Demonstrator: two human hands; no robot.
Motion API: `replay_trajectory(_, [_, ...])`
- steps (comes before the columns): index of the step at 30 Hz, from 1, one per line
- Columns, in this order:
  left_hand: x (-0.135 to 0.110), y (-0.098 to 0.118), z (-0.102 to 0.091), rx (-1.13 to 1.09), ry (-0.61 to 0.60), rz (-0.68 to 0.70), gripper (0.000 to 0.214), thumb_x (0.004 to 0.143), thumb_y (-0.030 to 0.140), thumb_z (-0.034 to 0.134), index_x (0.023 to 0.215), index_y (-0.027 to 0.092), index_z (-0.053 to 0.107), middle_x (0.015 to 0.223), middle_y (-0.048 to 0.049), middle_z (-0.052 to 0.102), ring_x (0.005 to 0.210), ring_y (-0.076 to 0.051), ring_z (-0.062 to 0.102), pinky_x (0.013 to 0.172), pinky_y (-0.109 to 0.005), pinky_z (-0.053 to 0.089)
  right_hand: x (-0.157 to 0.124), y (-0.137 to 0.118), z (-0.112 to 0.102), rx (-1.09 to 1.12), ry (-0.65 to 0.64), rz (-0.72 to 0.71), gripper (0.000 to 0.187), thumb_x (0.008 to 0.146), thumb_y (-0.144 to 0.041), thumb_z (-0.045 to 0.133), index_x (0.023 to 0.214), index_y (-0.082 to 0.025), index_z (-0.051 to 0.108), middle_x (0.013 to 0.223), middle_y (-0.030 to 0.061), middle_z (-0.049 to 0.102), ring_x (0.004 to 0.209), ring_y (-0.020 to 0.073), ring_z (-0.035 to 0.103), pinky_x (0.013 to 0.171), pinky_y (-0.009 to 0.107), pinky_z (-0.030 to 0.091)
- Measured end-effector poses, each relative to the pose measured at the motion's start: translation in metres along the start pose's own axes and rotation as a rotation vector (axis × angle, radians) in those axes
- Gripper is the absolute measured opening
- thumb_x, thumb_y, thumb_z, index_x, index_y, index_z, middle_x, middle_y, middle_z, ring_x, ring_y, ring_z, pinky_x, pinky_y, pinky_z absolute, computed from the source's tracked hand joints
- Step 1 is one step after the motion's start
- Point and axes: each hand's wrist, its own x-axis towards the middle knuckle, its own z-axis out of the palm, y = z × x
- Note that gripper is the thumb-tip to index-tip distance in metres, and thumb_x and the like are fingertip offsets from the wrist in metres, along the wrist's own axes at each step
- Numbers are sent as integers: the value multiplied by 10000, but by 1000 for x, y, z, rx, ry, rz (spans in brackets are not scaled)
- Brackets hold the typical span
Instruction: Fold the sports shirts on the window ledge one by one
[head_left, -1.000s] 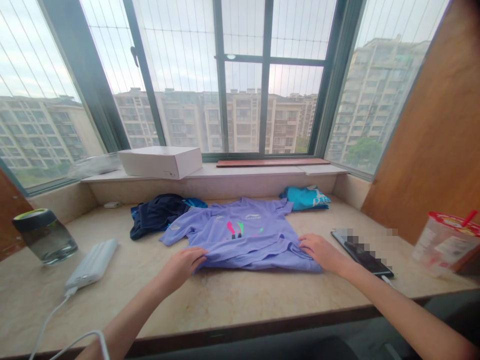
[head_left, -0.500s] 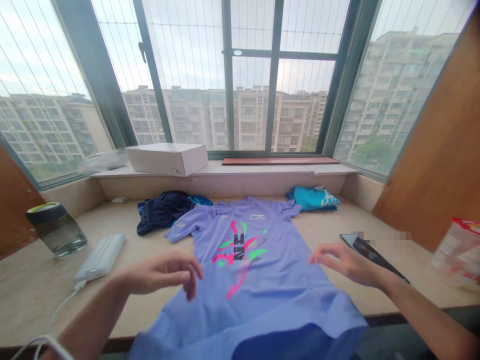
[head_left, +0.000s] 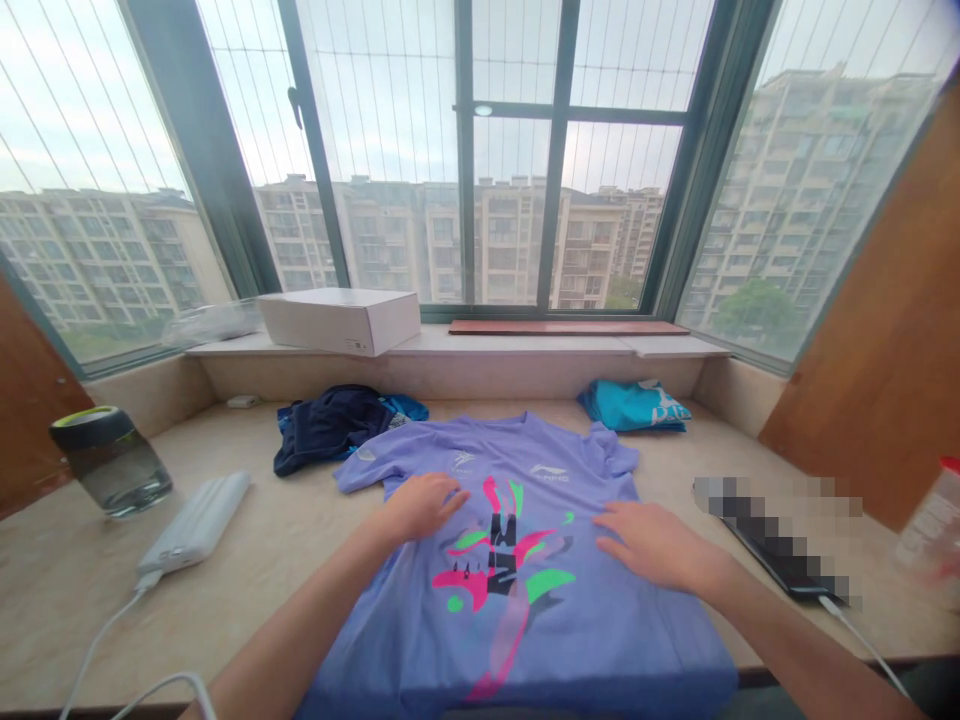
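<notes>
A lilac T-shirt [head_left: 525,640] with a pink, green and black print lies spread front-up on the stone window ledge [head_left: 300,560], its hem hanging over the near edge. My left hand [head_left: 421,505] rests flat on the shirt's chest, left of the print, fingers stretched out. My right hand [head_left: 649,545] lies flat on the shirt to the right of the print, fingers apart. Neither hand holds anything.
A dark navy garment [head_left: 330,425] lies behind the shirt at the left, a folded teal one [head_left: 637,405] at the back right. A white power bank [head_left: 195,520] with cable and a jar [head_left: 112,462] are at the left. A phone [head_left: 780,560] lies right. A white box [head_left: 341,320] sits on the sill.
The shirt, bunched up a second ago, was pulled toward me and opened out flat. Both hands let go of its hem and now press down on its chest.
</notes>
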Motion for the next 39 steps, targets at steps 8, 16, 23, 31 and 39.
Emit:
replay_trajectory(8, [43, -17, 25, -13, -8, -267, 590, 1004, 489, 375, 1505, 182, 433, 1617, -162, 325, 1508, -340, 250, 1202, -541, 220, 146, -31, 5, 109, 35, 49, 616, 1021, -527, 341, 1550, -212, 378, 1621, 124, 324, 1497, 297, 286, 1204, 457, 238])
replay_trajectory(16, [38, -47, 25, 9, 126, -354, 562, 1025, 425, 329, 1512, 157, 413, 1584, -168, 388, 1485, -312, 318, 1207, -497, 237, 198, -13, 28, 144, 113, 120, 583, 1034, -480, 316, 1507, -164, 443, 1593, 138, 381, 1492, 276, 292, 1215, 459, 186])
replay_trajectory(23, [40, -63, 31, 14, 74, -395, 580, 999, 483, 361, 1466, 158, 472, 1603, -185, 343, 1491, -346, 293, 1200, -530, 220, 151, 19, 7, 56, 264, 270, 466, 988, -418, 455, 1384, -213, 588, 1378, 142, 619, 1294, 327, 528, 1097, 439, 369])
replay_trajectory(31, [41, -61, 30, 38, 57, -406, 577, 1003, 470, 351, 1482, 165, 457, 1605, -176, 343, 1488, -345, 299, 1192, -527, 226, 80, 100, 8, -138, 263, 685, 471, 955, -473, 505, 1203, -130, 709, 1176, 240, 673, 1104, 391, 628, 859, 466, 499])
replay_trajectory(39, [50, -25, 11, 201, 135, -333, 491, 995, 381, 400, 1387, 132, 560, 1477, -208, 519, 1377, -377, 454, 1128, -549, 317, 90, 91, 15, -103, 305, 621, 321, 966, -339, 504, 1061, -181, 766, 1150, 171, 719, 1141, 328, 621, 952, 442, 444])
